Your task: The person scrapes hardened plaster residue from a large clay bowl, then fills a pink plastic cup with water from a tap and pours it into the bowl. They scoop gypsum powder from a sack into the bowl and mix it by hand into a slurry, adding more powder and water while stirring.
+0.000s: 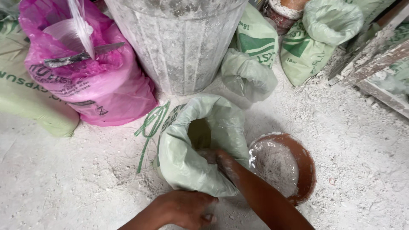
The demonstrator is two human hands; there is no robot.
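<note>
**Hands at the mouth of the pale green sack**

At far left a pink plastic bag [91, 81] stands with a knife [83, 55] lying across its top, and a powder-caked grey bucket [179, 47] rises beside it. In front of the bucket sits the open pale green sack [187, 162], its mouth tipped up and toward the person. The left hand [185, 208] curls over the sack's near rim, fingers closed on the plastic. The right hand [217, 159] reaches into the opening from the right; it is the deeper of the two, and whether its fingers are spread or cupped cannot be told. Just right of the sack, touching it, rests a brown bowl [306, 166] dusted with white powder.
</note>
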